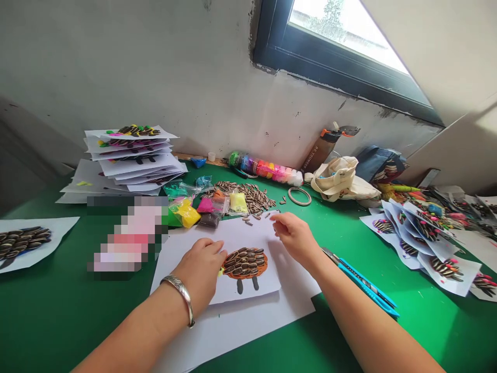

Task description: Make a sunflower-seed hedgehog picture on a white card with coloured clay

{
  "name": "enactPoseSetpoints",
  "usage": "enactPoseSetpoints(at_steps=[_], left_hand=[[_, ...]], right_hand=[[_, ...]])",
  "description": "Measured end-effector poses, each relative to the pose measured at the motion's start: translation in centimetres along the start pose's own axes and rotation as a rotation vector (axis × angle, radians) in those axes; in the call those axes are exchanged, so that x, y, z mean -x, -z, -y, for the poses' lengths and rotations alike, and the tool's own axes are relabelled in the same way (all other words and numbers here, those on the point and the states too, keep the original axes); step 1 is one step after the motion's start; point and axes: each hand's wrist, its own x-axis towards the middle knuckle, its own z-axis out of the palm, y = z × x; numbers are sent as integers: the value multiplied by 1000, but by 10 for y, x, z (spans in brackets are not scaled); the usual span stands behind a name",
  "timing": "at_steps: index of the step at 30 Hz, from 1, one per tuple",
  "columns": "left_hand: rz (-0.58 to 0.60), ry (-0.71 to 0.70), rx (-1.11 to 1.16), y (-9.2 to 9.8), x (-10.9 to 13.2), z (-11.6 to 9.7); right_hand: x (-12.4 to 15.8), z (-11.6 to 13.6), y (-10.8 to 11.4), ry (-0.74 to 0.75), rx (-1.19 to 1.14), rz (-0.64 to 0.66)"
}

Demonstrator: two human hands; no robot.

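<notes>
left hand point(200, 269) on paper sheet point(248, 228) — fingers curled against seed picture point(245, 263); right hand point(295, 238) raised — fingers narrow, empty

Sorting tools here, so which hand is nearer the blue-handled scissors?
Right: the right hand is just left of the blue-handled scissors. The left hand is farther left, on the paper beside the sunflower-seed picture.

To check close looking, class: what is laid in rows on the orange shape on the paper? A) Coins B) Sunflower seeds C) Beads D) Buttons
B: striped sunflower seeds overlap in rows on the orange shape, just right of the left hand.
</notes>
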Motion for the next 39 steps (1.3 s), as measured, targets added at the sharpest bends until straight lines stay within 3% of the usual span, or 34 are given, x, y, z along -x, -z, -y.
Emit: enactPoseSetpoints(at_steps=[3, 8, 13, 20, 39], left_hand=[[-13, 2, 10, -1, 0, 0], [-12, -23, -14, 1, -1, 1], [-24, -25, -7, 1, 0, 1], [-21, -15, 11, 0, 0, 1], [28, -19, -52, 4, -1, -2]], right_hand=[[30, 10, 9, -62, -269, 94], [57, 31, 10, -39, -292, 143], [55, 44, 13, 29, -351, 269], [54, 36, 18, 43, -303, 335], [56, 25, 2, 144, -146, 363]])
